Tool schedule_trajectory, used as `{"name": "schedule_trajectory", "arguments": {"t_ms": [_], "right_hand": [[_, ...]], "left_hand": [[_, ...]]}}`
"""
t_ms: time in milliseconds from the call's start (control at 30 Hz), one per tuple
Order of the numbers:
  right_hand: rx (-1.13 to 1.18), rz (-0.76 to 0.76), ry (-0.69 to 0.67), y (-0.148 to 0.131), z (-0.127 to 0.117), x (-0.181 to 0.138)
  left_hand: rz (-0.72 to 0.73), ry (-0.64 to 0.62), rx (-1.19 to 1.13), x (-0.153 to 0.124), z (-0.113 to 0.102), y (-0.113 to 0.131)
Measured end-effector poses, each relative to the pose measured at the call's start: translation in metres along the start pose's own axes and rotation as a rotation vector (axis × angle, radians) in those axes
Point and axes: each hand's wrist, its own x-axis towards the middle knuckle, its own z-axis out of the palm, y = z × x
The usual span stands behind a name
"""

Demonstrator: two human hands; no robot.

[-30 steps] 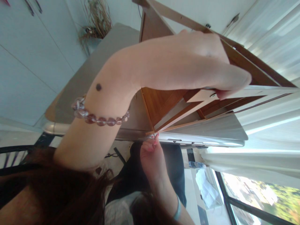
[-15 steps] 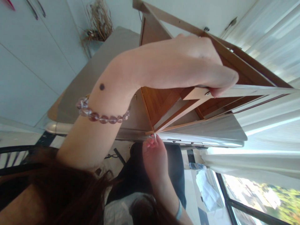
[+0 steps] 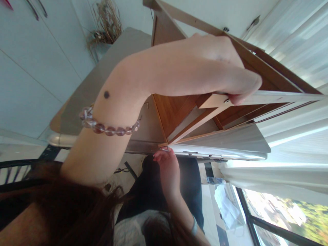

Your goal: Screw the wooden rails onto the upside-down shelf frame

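Here's the wooden frame [image 3: 166,111], brown panels and pale edges, standing on the surface [image 3: 89,89] underneath the left fingers [image 3: 247,82]. It looks stiff and fairly bulky, likely awkward more than fragile, with smooth faces that could slide under a loose grip. The place to take hold is the pale rail [image 3: 271,97], and that's where the left fingers are: clamped over it, thumb pressed on the near side, the rest hidden behind the wood.

Down at the near corner, the right fingers [image 3: 159,156] are curled in narrow, pinching a slim metal rod [image 3: 164,149]; light, hard, small enough to slip, best held along its shaft. The frame's corner sits just beyond those fingers; whether the rod touches it, I can't tell.

Further out, a small metal piece [image 3: 147,105] lies up and left of the right fingers, and a dried plant [image 3: 110,22] stands well beyond both sets of fingers.
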Motion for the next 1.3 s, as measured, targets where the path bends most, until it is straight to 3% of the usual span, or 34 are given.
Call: {"name": "schedule_trajectory", "arguments": {"t_ms": [100,233,400,567,733,967,1133,1300], "right_hand": [[-0.204,-0.072,-0.002,0.002,-0.004,-0.002],[-0.653,-0.247,-0.033,0.002,-0.016,0.002],[-1.269,-0.627,-0.059,-0.004,-0.037,0.016],[-1.407,-0.809,-0.062,-0.011,-0.046,0.031],[-1.459,-0.860,-0.069,-0.020,-0.049,0.038],[-1.323,-0.666,-0.148,-0.024,-0.046,0.028],[-0.619,-0.172,-0.098,-0.013,-0.030,0.017],[0.046,0.218,-0.087,-0.010,-0.016,0.013]], "left_hand": [[0.010,0.008,-0.009,-0.001,0.000,0.000],[-0.002,0.011,-0.023,-0.002,0.001,0.001],[-0.008,0.014,0.001,-0.001,0.001,0.000],[0.021,0.016,0.012,-0.003,0.001,0.000],[0.038,0.014,0.008,-0.004,0.001,0.001],[0.033,0.001,0.005,-0.004,0.000,0.000],[0.027,-0.008,-0.002,-0.002,0.002,0.001],[-0.006,-0.011,0.000,-0.002,0.002,0.003]]}}
